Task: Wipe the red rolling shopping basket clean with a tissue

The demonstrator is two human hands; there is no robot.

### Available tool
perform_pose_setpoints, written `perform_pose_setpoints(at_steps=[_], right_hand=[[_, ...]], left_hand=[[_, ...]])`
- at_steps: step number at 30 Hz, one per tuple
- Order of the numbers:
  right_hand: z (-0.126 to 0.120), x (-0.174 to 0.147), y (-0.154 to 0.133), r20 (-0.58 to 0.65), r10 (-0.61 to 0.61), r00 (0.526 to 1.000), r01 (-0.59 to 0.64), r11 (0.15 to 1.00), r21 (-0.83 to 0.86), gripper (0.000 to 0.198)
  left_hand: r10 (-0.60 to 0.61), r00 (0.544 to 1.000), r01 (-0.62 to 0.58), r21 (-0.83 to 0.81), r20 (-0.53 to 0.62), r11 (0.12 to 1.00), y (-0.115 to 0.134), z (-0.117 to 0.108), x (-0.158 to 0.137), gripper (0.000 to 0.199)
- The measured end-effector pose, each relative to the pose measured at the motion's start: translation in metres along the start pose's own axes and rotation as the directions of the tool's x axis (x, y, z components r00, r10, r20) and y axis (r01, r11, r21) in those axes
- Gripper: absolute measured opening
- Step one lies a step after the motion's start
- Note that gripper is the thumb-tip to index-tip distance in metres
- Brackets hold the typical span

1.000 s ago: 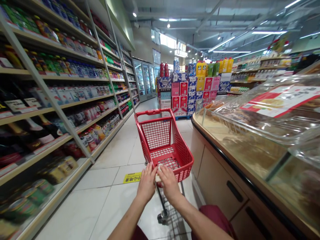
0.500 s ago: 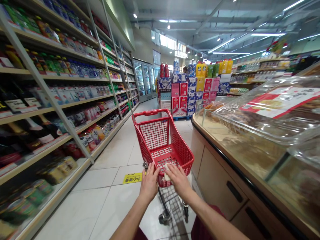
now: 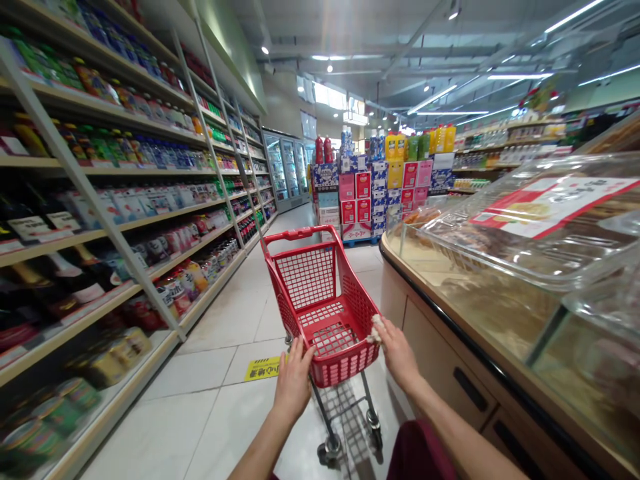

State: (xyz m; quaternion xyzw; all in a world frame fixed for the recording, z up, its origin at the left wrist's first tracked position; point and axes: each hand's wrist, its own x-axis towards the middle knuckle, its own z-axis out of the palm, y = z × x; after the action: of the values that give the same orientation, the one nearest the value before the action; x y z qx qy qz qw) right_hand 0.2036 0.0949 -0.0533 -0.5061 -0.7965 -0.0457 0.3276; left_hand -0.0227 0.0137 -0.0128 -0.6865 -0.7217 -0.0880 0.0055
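A small red shopping cart (image 3: 320, 373) with a mesh basket stands in front of me; its inside shows no goods. My left hand (image 3: 294, 383) holds the near left corner of the basket, thumb over the rim and fingers along the outer side. A crumpled off-white cloth (image 3: 374, 329) is under the fingers of my right hand (image 3: 397, 350), which presses it against the right rim near the front corner. The handle of the cart is at its far end, touched by neither hand.
Tall shelves (image 3: 165, 167) of bottles and cans line the left. A counter (image 3: 450, 333) with clear plastic covers (image 3: 530, 220) stands close on the right. Stacked drink cartons (image 3: 357, 207) are ahead. A yellow floor sign (image 3: 263, 368) lies on the tiles.
My right hand has moved right with the cloth, from the near rim of the basket to the right side rim. My left hand stays at the left corner.
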Motion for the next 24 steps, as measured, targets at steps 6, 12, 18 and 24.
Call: perform_pose_setpoints(at_steps=[6, 12, 18, 24], right_hand=[[0.0, -0.002, -0.018, 0.077, -0.261, 0.962, 0.257, 0.965, 0.051, 0.049], [-0.008, 0.006, -0.004, 0.084, 0.08, 0.993, -0.073, 0.995, -0.073, 0.05], [0.006, -0.001, -0.018, 0.067, -0.227, 0.972, 0.224, 0.973, 0.055, 0.053], [-0.008, 0.005, 0.008, 0.054, 0.189, 0.981, -0.187, 0.981, -0.041, 0.052]], left_hand=[[-0.009, 1.0, 0.008, 0.033, 0.013, 0.999, 0.002, -0.006, 0.001, 0.062], [0.003, 1.0, -0.002, 0.132, -0.005, 0.991, 0.006, -0.003, -0.004, 0.065], [0.091, 0.996, -0.09, 0.16, 0.006, 0.983, 0.018, 0.013, -0.009, 0.065], [0.08, 0.996, -0.083, 0.157, 0.03, 0.984, 0.019, 0.013, -0.008, 0.065]])
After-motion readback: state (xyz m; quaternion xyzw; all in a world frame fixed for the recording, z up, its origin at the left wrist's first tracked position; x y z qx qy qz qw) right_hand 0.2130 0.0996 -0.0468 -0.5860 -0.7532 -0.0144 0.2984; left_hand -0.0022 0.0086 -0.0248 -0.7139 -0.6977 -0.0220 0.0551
